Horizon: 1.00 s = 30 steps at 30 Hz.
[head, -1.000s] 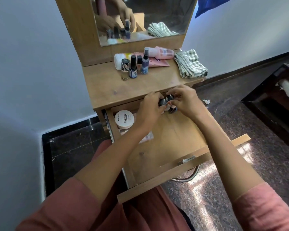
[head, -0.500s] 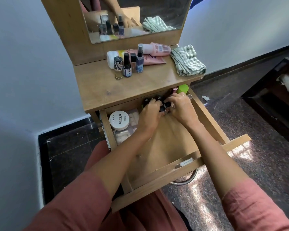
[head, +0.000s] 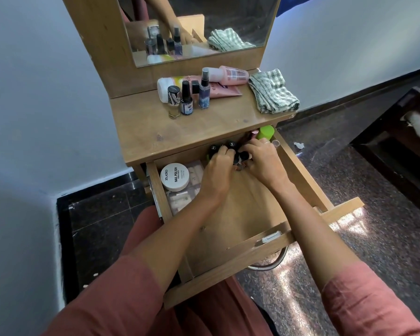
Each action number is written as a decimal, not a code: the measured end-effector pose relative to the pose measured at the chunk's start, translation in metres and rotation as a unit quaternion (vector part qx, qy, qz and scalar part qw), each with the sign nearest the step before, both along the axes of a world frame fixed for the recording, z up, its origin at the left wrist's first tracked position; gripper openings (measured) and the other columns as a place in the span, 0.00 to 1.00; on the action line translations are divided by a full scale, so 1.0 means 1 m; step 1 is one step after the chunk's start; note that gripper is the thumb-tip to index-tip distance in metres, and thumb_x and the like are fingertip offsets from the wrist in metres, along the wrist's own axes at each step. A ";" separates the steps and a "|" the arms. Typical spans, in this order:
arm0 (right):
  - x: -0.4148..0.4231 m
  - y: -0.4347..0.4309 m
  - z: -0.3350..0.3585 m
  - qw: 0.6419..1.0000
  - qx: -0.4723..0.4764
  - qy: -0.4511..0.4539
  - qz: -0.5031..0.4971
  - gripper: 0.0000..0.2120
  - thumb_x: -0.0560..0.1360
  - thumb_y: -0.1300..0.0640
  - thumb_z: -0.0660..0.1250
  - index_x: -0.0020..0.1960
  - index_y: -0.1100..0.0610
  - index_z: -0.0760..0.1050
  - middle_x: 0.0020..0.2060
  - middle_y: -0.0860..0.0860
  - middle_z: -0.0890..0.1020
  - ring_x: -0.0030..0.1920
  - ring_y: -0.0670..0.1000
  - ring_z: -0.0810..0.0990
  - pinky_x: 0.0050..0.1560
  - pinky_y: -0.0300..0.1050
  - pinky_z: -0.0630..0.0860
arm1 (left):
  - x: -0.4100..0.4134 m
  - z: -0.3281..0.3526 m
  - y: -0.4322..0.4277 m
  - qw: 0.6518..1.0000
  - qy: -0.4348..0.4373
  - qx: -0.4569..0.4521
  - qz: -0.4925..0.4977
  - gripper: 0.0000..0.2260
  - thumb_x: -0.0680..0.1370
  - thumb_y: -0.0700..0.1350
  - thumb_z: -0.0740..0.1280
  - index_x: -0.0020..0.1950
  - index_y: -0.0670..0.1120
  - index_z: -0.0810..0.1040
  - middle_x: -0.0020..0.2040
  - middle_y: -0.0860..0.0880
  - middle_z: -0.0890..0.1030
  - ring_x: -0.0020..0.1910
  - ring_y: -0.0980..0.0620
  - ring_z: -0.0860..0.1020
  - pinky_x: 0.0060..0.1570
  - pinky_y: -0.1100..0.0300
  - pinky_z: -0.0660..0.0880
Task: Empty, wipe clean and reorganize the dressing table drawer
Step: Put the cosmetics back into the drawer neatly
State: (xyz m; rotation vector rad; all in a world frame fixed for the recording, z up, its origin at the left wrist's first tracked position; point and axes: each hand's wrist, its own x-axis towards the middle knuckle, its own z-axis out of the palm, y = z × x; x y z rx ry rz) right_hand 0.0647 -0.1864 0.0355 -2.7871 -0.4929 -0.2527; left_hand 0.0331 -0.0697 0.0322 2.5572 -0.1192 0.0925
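Room: pale walls, dark speckled floor, and a wooden dressing table with its mirror (head: 228, 20) against the wall.
Tabletop (head: 143, 132): upright bottles (head: 186, 100) cluster at the back edge with tubes (head: 226, 75) lying behind them; a checked cloth (head: 273, 92) sits folded at the right edge.
Drawer (head: 228, 270): pulled wide open under the tabletop, front half bare; a white jar (head: 175, 177) in the back left corner, a green cap (head: 266, 132) in the back right.
Left hand (head: 217, 173): at the drawer's back edge, fingers curled over black-capped vials (head: 214, 147).
Right hand (head: 262, 163): right beside it, fingers curled round the same vials, knuckles nearly touching the left's.
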 end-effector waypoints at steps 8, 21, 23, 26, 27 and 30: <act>0.001 -0.001 0.014 0.999 0.014 0.033 -0.011 0.17 0.62 0.69 0.70 0.51 0.62 0.80 0.47 0.59 0.82 0.50 0.61 0.76 0.51 0.51 0.71 | -0.007 0.011 0.006 0.999 -0.013 -0.040 -0.005 0.13 0.75 0.35 0.63 0.59 0.38 0.74 0.57 0.40 0.75 0.56 0.42 0.75 0.50 0.52 0.72; 0.008 0.057 0.085 0.970 0.240 -0.014 0.035 0.07 0.70 0.67 0.69 0.48 0.65 0.79 0.43 0.58 0.81 0.41 0.48 0.75 0.43 0.30 0.69 | 0.002 0.069 0.058 0.967 -0.207 -0.140 0.058 0.10 0.76 0.36 0.64 0.56 0.41 0.77 0.53 0.45 0.78 0.52 0.49 0.76 0.51 0.66 0.69; 0.013 0.071 0.090 0.967 0.250 -0.030 0.048 0.08 0.69 0.67 0.69 0.49 0.66 0.79 0.44 0.61 0.81 0.40 0.51 0.76 0.44 0.31 0.70 | 0.009 0.075 0.072 0.958 -0.232 -0.146 0.087 0.10 0.75 0.35 0.64 0.55 0.41 0.77 0.53 0.44 0.78 0.53 0.49 0.75 0.52 0.67 0.67; 0.022 0.092 0.097 0.962 0.260 -0.044 0.074 0.12 0.68 0.70 0.68 0.52 0.67 0.78 0.46 0.62 0.79 0.38 0.43 0.74 0.44 0.25 0.69 | 0.020 0.081 0.091 0.950 -0.247 -0.128 0.140 0.13 0.73 0.33 0.65 0.57 0.40 0.76 0.56 0.43 0.76 0.56 0.47 0.73 0.53 0.72 0.60; 0.025 0.097 0.099 0.961 0.260 -0.049 0.084 0.14 0.68 0.71 0.67 0.53 0.66 0.77 0.47 0.62 0.79 0.37 0.41 0.72 0.43 0.23 0.68 | 0.024 0.082 0.096 0.950 -0.245 -0.123 0.149 0.14 0.73 0.34 0.66 0.59 0.41 0.75 0.57 0.43 0.75 0.57 0.47 0.72 0.54 0.73 0.58; 0.035 0.111 0.102 0.967 0.231 -0.053 0.094 0.18 0.68 0.73 0.65 0.58 0.66 0.75 0.54 0.61 0.78 0.44 0.49 0.76 0.49 0.27 0.68 | 0.034 0.084 0.106 0.958 -0.216 -0.118 0.146 0.18 0.74 0.36 0.66 0.64 0.42 0.72 0.61 0.44 0.74 0.61 0.47 0.71 0.56 0.71 0.58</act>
